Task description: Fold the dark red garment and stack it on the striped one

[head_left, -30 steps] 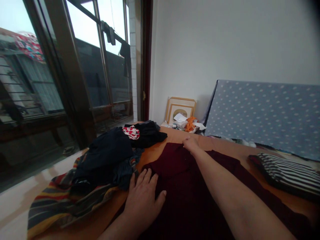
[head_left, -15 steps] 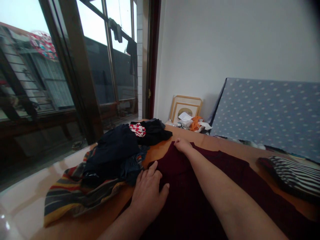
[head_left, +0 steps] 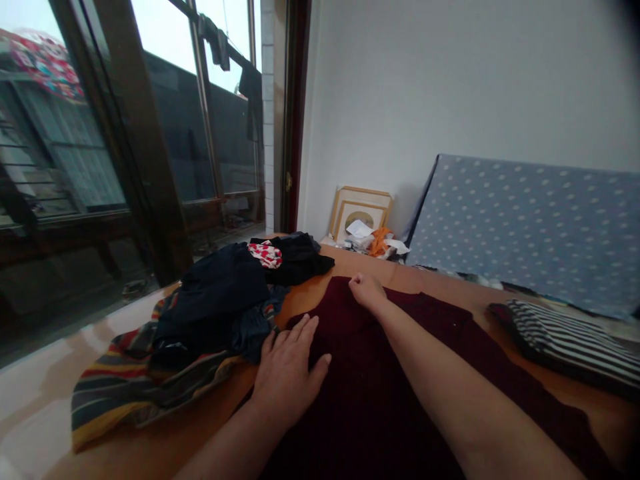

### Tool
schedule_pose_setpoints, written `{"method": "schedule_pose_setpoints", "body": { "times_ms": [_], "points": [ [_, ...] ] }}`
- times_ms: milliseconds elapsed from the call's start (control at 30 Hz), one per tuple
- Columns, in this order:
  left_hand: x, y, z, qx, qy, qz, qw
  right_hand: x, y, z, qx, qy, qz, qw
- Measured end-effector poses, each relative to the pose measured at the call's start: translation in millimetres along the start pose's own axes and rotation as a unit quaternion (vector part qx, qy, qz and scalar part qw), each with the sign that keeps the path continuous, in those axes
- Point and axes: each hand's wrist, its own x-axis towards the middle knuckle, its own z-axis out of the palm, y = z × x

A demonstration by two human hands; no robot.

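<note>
Carefully, your right hand (head_left: 367, 292) pinches the far edge of the maroon garment (head_left: 365, 360), flat on the surface (head_left: 300, 301); your left hand (head_left: 287, 370) lies spread, so uneven tugging could wrinkle it.

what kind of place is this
Probably a room in a home: a pile of clothes and a folded striped garment lie on the table, picture frames lean against the wall, and laundry hangs beyond the window.
</note>
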Motion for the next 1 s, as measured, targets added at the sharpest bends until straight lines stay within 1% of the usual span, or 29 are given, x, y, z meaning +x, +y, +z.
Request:
{"method": "schedule_pose_setpoints", "body": {
  "times_ms": [133, 267, 367, 467, 533, 600, 700, 767, 867, 933, 1000],
  "points": [
    [1, -2, 1.7, 0.019, -0.017, 0.027, 0.999, -33, 3, -10, 0.009, -0.026, -0.032, 0.999],
    [1, -3, 2.2, 0.038, -0.003, 0.037, 0.999, -65, 3, -25, 0.030, -0.044, -0.061, 0.997],
    [1, -2, 0.9, 0.043, 0.003, 0.039, 0.998, -87, 10, -46, 0.057, -0.032, -0.072, 0.995],
    [1, -2, 0.0, 0.045, 0.003, 0.044, 0.998, -110, 33, -74, 0.102, 0.006, -0.074, 0.992],
    [1, -2, 0.0, 0.047, 0.001, 0.046, 0.998, -129, 57, -95, 0.130, 0.044, -0.047, 0.989],
    [2, -2, 0.3, 0.049, 0.000, 0.046, 0.998, -153, 85, -117, 0.174, 0.082, 0.019, 0.981],
    [4, -1, 0.7, 0.054, -0.001, 0.045, 0.998, -195, 127, -150, 0.246, 0.139, 0.139, 0.949],
    [4, 1, 0.7, 0.060, -0.002, 0.044, 0.997, -223, 151, -168, 0.267, 0.178, 0.192, 0.927],
    [3, 3, -0.3, 0.070, 0.000, 0.049, 0.996, -261, 179, -186, 0.283, 0.205, 0.230, 0.908],
    [2, 5, -1.4, 0.078, -0.001, 0.053, 0.996, -281, 192, -191, 0.292, 0.201, 0.239, 0.904],
    [1, 7, -3.0, 0.086, -0.002, 0.054, 0.995, -296, 201, -190, 0.300, 0.184, 0.244, 0.904]
  ]
}}
